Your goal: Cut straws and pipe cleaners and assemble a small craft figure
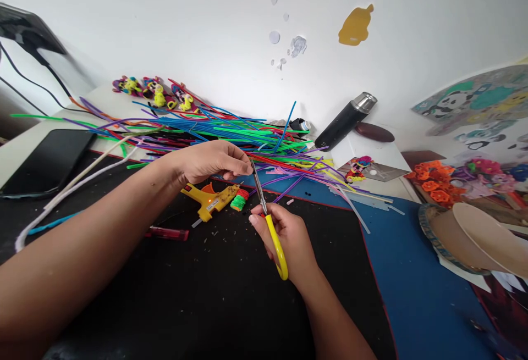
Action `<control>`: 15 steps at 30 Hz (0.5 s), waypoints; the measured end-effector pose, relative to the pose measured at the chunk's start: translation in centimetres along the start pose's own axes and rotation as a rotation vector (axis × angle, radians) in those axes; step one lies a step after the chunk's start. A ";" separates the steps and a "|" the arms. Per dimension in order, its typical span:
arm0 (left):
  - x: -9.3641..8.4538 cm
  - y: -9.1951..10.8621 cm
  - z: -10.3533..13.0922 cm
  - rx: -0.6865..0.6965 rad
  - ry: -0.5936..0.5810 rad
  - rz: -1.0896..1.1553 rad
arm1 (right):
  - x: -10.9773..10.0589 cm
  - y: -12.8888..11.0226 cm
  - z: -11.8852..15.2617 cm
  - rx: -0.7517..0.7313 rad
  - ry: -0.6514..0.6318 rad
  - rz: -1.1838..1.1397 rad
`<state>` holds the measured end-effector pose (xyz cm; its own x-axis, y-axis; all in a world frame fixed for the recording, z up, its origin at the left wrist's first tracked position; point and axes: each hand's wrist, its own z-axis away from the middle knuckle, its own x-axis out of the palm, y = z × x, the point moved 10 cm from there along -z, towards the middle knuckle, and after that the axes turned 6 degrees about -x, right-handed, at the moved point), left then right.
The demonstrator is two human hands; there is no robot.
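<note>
My right hand (291,239) grips a pair of yellow-handled scissors (277,247), its blades pointing up and away from me. My left hand (216,161) is closed in a pinch right at the blade tips; whatever lies between thumb and fingers is too small or hidden to make out. Just under that hand rests a yellow glue gun (211,201) with a small orange light on its body. By its nozzle sits a small coiled piece in green, red and yellow (239,199). A heap of colourful pipe cleaners (231,132) spreads behind both hands.
A black mat (231,294) lies over a blue one (396,272). On it is a red cutter (169,233). A phone (45,156) lies left; small fuzzy figures (160,93) stand at the back. A black flask (346,121) leans right, near a cardboard roll (449,233).
</note>
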<state>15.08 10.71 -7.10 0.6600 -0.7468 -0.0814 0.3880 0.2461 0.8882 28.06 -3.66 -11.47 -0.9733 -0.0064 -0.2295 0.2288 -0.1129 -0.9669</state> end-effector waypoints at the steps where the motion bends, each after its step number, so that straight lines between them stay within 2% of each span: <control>1: 0.0 0.0 0.0 0.000 -0.001 0.004 | 0.0 0.0 0.0 -0.001 0.000 -0.010; 9: 0.2 0.7 0.3 0.030 0.011 0.047 | 0.3 -0.5 0.0 0.008 0.021 -0.217; 15: -0.3 0.9 0.3 0.080 0.049 0.048 | 0.4 -0.5 -0.4 -0.045 0.017 -0.378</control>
<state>15.05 10.93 -6.16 0.7080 -0.7039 -0.0580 0.3041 0.2297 0.9245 27.53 -3.23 -11.12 -0.9888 0.0439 0.1427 -0.1452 -0.0603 -0.9876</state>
